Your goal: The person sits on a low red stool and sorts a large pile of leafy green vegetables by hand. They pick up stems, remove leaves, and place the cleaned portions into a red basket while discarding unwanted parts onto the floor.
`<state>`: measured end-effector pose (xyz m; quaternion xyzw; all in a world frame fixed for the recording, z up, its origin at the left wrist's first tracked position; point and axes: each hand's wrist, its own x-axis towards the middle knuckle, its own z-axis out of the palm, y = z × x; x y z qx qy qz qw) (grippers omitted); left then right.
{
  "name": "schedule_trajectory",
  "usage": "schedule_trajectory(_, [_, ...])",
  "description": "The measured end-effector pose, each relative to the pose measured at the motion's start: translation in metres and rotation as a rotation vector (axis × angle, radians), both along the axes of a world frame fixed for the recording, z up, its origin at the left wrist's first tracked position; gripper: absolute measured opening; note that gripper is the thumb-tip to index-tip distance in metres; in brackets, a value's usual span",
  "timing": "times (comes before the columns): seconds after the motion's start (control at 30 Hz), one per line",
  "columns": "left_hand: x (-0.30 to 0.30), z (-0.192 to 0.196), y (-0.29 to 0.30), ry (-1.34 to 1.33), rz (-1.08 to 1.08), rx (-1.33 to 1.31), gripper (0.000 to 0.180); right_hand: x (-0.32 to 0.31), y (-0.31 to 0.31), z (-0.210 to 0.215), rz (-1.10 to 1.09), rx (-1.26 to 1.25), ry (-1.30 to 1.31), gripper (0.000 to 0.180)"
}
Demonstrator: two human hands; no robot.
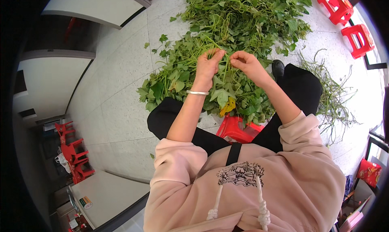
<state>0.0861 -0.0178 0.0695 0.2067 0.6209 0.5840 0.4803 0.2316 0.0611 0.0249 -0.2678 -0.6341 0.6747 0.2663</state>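
A large heap of leafy green vines point(247, 13) covers the floor ahead of me and reaches back between my knees. Over its near part, my left hand point(208, 65) is closed around some thin green stems point(206, 53), with a pale bangle on that wrist. My right hand point(246, 65) is just to its right, thumb and forefinger pinched together on a thin green stem. A few leaves hang below the two hands, and a yellow leaf point(228, 106) shows among the green ones nearer my lap.
Stripped stems point(334, 94) lie in a loose pile on the floor to my right. Red plastic stools point(338, 7) stand at the far right, and more red stools point(73, 153) are at the left. Part of a red stool point(237, 128) shows between my legs. A white table point(117, 195) is at lower left.
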Motion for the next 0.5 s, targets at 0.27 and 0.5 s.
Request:
schedule_trajectory(0.27, [0.003,-0.01,0.001,0.313,0.061,0.11,0.016,-0.012,-0.018,0.019,-0.065,0.275,-0.167,0.021])
schedule_trajectory(0.5, [-0.007,-0.009,-0.005,0.533,-0.187,-0.002,0.022,-0.008,-0.009,0.011,-0.068,0.188,-0.16,0.023])
